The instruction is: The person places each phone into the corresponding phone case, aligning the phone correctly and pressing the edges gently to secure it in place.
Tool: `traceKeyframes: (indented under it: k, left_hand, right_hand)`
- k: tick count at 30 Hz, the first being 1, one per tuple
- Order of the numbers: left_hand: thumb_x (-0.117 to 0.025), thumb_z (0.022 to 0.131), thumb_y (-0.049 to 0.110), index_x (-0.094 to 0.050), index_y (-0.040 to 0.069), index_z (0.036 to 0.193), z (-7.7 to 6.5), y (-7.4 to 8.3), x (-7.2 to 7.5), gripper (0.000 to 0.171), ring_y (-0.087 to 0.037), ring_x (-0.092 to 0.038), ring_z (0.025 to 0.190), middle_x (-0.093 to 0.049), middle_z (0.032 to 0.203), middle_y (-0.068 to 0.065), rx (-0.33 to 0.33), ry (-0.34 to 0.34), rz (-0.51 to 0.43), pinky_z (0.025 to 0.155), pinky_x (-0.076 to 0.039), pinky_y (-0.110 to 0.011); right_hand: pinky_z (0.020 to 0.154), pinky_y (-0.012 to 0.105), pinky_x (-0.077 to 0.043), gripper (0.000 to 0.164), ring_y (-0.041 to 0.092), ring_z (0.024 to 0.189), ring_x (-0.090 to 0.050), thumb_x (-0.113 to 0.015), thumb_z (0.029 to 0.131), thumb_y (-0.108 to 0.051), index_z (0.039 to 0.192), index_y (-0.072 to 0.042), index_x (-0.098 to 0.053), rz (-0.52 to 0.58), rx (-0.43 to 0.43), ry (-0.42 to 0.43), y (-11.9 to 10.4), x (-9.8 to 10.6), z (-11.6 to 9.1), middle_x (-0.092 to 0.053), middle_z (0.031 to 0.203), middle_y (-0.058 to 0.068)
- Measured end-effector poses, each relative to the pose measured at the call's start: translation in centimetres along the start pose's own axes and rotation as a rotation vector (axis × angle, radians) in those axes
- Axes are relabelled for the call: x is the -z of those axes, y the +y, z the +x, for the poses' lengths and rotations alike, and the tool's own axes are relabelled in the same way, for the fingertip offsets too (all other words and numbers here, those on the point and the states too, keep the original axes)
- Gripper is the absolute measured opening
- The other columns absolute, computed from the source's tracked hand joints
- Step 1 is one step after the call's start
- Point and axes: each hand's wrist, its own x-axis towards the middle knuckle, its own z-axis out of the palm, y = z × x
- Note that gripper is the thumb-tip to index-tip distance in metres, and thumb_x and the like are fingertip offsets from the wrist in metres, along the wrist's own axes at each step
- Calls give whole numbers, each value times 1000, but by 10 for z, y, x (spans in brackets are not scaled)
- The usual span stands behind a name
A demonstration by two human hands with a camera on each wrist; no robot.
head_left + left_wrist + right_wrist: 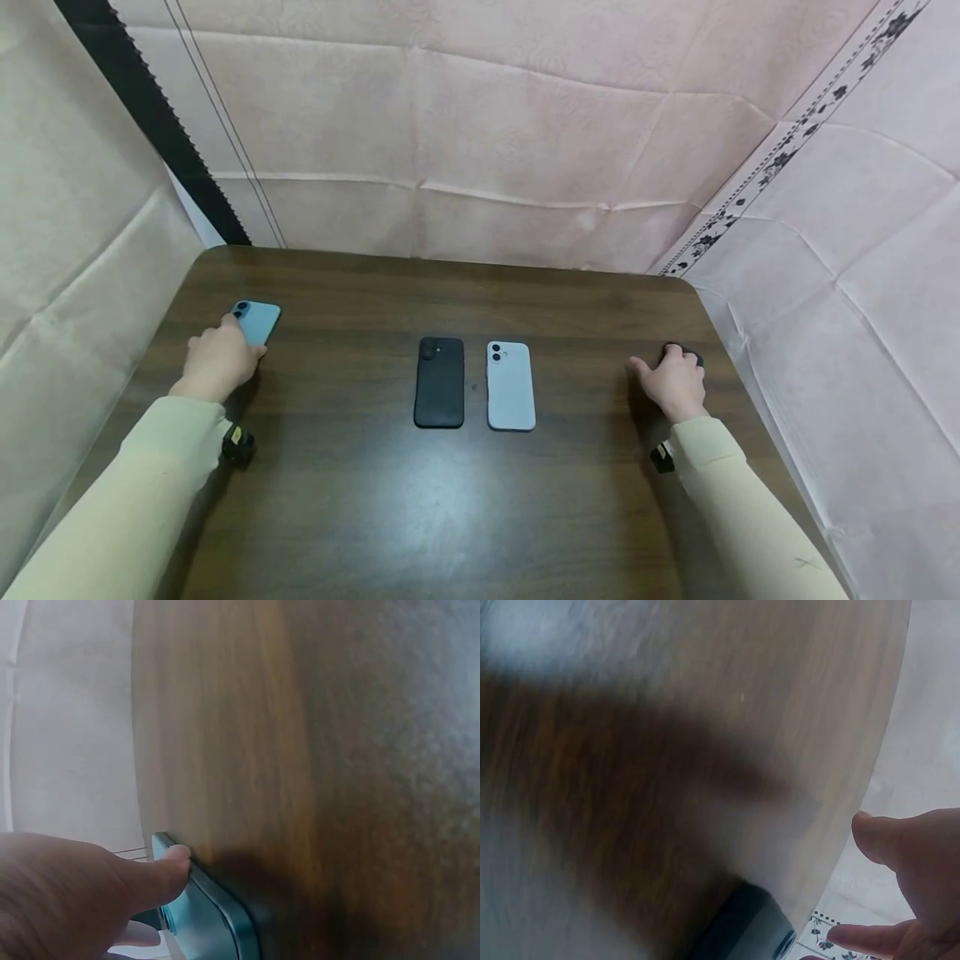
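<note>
On the left of the table, my left hand point(220, 358) grips a light blue phone point(259, 322), its twin-lens camera near the far corner. The left wrist view has the thumb point(171, 874) against that phone's side edge; the other fingers are mostly hidden. Far to the right, my right hand point(675, 383) is over a dark phone point(699, 360), most of which it covers in the head view. From the right wrist, thumb and finger look straight and spread, apart from the dark phone point(742, 926) below.
Side by side in the table's middle lie a black phone point(439, 392) and a white phone point(512, 392), camera sides up. The brown wooden table point(360, 517) has pale cloth point(510, 150) behind it and on both sides. Each wrist wears a small black device.
</note>
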Motion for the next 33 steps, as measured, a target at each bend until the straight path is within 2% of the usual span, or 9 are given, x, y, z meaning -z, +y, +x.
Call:
traceKeyframes:
  k: [3,9,15,19,22,25,29,33]
  left_hand:
    - [-60,94,31,-19,-23,136,-1,3,0,79,-62,-35,102,-32,117,-52,47,-1,3,79,-38,-68]
    - [-61,94,35,-18,-24,135,-1,7,1,83,-60,-33,104,-30,117,-50,108,-1,29,82,-39,-67]
    - [-64,91,37,-24,-28,129,-2,8,0,85,-59,-30,102,-29,115,-49,89,61,67,89,-32,-67]
    - [-66,90,37,-21,-29,130,-2,7,0,90,-60,-28,103,-27,115,-50,88,79,72,91,-29,-68]
    - [-68,88,38,-21,-30,129,-3,5,0,92,-61,-28,103,-26,115,-51,78,97,72,91,-27,-69]
    - [-70,87,38,-21,-31,128,-3,3,0,94,-61,-25,103,-25,113,-51,80,113,48,90,-25,-68]
    - [-74,83,38,-25,-29,127,-4,2,0,94,-59,-26,101,-27,109,-49,75,141,1,84,-30,-65]
    - [-76,81,38,-23,-20,137,-5,0,1,97,-58,-31,103,-29,116,-48,57,145,-84,82,-36,-65]
  right_hand:
    - [93,66,-35,79,61,117,-31,-55,93,-51,138,11,-34,-12,-10,-9,3,2,0,-32,130,44]
    - [91,66,-36,81,61,115,-31,-54,94,-51,137,14,-32,-14,-35,-21,8,4,4,-32,129,45]
    - [89,66,-37,80,61,116,-30,-46,97,-49,139,16,-28,-40,-100,-57,14,8,8,-28,130,46]
    - [90,66,-36,71,62,116,-30,-39,100,-42,136,19,-29,-50,-133,-81,16,10,10,-28,128,47]
    - [90,65,-36,66,61,115,-31,-39,101,-37,133,20,-32,-42,-149,-83,18,9,10,-30,126,47]
    - [90,64,-36,67,60,114,-32,-42,99,-37,132,21,-33,-52,-159,-91,21,6,11,-31,125,48]
    - [91,63,-36,71,60,115,-32,-46,98,-39,132,22,-32,-64,-175,-104,25,2,12,-33,124,48]
    - [92,63,-36,72,60,115,-32,-46,98,-38,133,23,-30,-73,-188,-118,25,1,13,-34,124,49]
